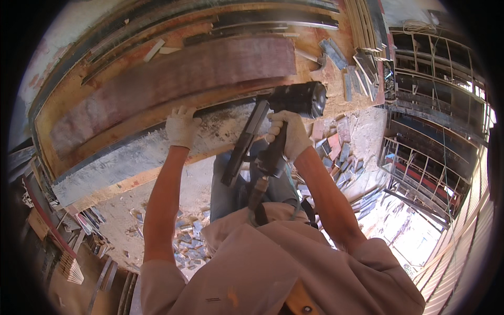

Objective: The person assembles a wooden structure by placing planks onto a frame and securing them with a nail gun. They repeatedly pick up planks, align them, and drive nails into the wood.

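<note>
My right hand (291, 134), in a pale glove, is wrapped round the grip of a black nail gun (304, 98). Its long magazine slants down and left from the head, and an air hose fitting (258, 191) shows at the grip's lower end. My left hand (182, 127), gloved too, lies with fingers stretched over the long grey, dusty board (121, 157) at the bench's near side. The gun's head is close to this board's right part; whether it touches cannot be made out. Behind lies a wide reddish board (178, 79), somewhat blurred.
A hammer (317, 62) lies on the wooden bench (310, 39) near short wood offcuts (336, 55). Long dark strips (273, 20) lie at the back, stacked battens (362, 26) at the far right. Scraps (341, 147) litter the floor. Racks (436, 100) stand at right.
</note>
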Available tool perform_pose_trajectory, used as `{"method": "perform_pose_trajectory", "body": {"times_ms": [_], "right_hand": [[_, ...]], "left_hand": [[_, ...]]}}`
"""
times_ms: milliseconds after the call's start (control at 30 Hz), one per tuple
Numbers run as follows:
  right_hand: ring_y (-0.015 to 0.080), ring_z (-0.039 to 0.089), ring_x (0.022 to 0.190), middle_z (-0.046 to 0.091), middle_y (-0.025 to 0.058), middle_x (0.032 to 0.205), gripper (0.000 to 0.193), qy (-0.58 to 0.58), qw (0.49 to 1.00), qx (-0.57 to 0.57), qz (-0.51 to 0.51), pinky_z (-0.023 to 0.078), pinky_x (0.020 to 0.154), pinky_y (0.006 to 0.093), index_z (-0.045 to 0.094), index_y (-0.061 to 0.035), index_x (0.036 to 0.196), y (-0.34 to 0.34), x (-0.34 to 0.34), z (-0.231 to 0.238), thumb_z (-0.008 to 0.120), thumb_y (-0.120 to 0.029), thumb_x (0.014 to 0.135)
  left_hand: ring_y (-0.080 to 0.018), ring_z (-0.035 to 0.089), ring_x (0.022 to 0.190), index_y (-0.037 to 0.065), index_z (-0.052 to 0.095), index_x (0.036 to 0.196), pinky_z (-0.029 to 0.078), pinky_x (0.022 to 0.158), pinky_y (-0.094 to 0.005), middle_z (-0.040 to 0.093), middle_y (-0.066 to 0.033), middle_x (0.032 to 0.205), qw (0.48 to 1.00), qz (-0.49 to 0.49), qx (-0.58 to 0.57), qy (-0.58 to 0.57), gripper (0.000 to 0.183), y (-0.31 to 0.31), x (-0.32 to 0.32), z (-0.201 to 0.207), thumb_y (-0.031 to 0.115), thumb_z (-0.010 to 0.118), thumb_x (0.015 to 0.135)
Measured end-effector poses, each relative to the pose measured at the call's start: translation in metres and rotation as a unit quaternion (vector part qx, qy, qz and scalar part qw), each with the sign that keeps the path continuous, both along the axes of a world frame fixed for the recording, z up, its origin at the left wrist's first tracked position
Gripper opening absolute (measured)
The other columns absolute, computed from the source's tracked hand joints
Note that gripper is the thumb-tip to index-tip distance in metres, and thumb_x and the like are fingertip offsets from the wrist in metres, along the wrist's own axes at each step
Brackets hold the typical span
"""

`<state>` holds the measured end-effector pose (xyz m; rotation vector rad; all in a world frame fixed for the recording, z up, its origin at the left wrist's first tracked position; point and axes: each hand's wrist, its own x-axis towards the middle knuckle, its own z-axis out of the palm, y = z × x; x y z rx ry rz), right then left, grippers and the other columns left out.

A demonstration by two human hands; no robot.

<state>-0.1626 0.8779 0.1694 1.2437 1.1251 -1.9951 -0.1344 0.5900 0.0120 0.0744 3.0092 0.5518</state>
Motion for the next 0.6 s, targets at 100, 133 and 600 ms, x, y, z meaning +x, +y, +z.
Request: {"method": "perform_pose_trajectory", "body": {"times_ms": [100, 133, 600], "right_hand": [[0.0118, 0.043, 0.052, 0.041, -0.0034, 0.064, 0.013, 0.005, 0.997, -0.081, -0.009, 0.043, 0.050, 0.0310, 0.057, -0.0035, 0.098, -0.001, 0.008, 0.008, 0.060, -0.010, 0.088], [0.0117, 0.043, 0.052, 0.041, -0.0035, 0.063, 0.013, 0.001, 0.996, -0.087, -0.005, 0.044, 0.050, 0.0312, 0.057, -0.0031, 0.099, -0.006, 0.011, 0.007, 0.060, -0.010, 0.088], [0.0106, 0.038, 0.052, 0.037, -0.0053, 0.063, 0.013, -0.008, 0.995, -0.099, -0.010, 0.041, 0.051, 0.0305, 0.055, -0.0031, 0.099, -0.056, 0.018, -0.004, 0.056, -0.010, 0.087]], "left_hand": [[-0.0298, 0.060, 0.110, 0.016, 0.074, 0.112, 0.050, 0.090, -0.0468, 0.067, -0.0059, 0.110, 1.000, 0.004, 0.001, 0.004, 0.040, 0.000, 0.006, -0.005, 0.028, 0.079, 0.074], [-0.0301, 0.060, 0.109, 0.017, 0.074, 0.113, 0.050, 0.090, -0.0468, 0.067, -0.0058, 0.109, 1.000, 0.002, -0.002, 0.007, 0.041, 0.000, 0.004, -0.005, 0.028, 0.080, 0.074], [-0.0314, 0.061, 0.113, 0.018, 0.070, 0.123, 0.049, 0.096, -0.0452, 0.068, -0.0079, 0.118, 0.997, -0.006, -0.078, 0.014, 0.042, -0.129, 0.045, -0.005, 0.024, 0.075, 0.082]]}}
